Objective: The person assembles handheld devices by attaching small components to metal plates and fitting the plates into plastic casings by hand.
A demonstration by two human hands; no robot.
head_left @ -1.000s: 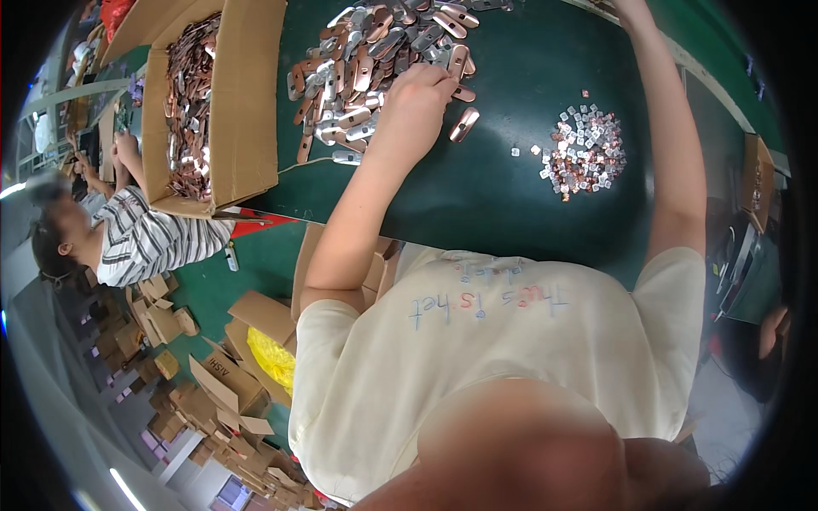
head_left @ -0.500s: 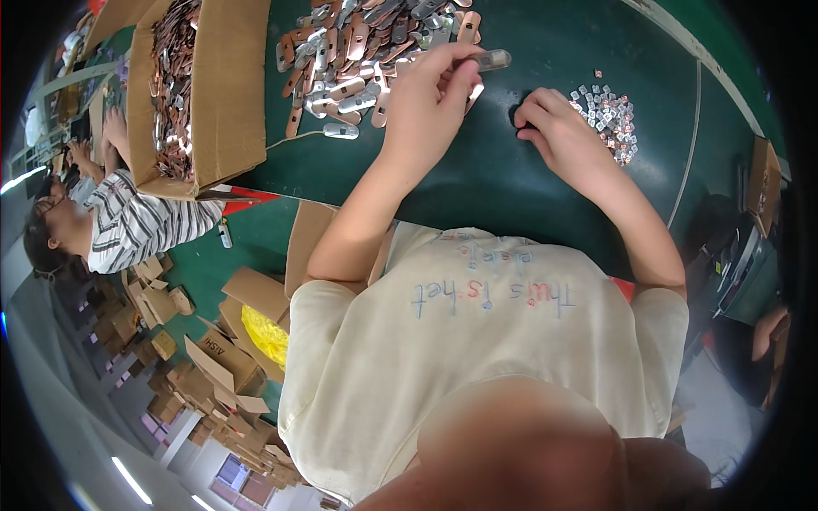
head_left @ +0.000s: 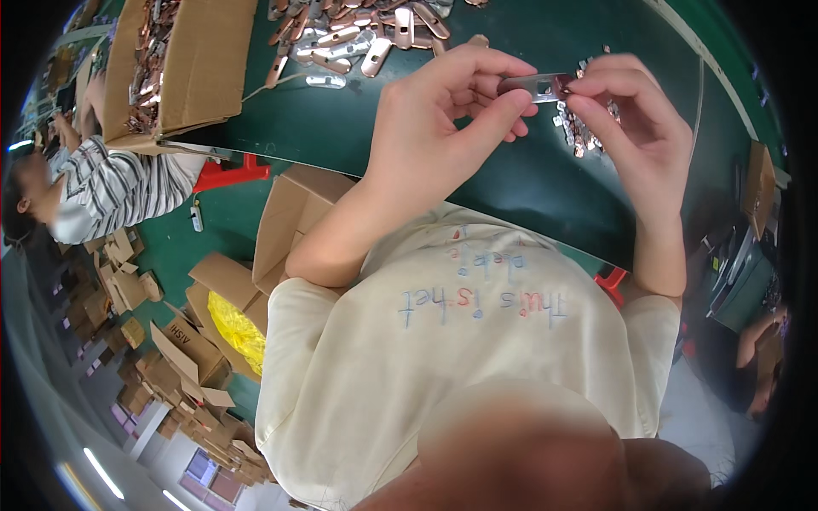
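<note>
Here, metal plate [head_left: 529,85] between both hands [head_left: 439,123] [head_left: 641,128]

A slim, shiny metal strip [head_left: 532,83], pierced by a square hole, sat crosswise between the left fingers [head_left: 504,109] and right fingers [head_left: 598,83].

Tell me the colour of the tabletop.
The tabletop is dark green; best seen in the current head view.

Grn floor [head_left: 228,228], dk grn table [head_left: 319,128], red stool [head_left: 232,175], lit tube lt [head_left: 103,473], lwr-L window [head_left: 203,467]
</note>
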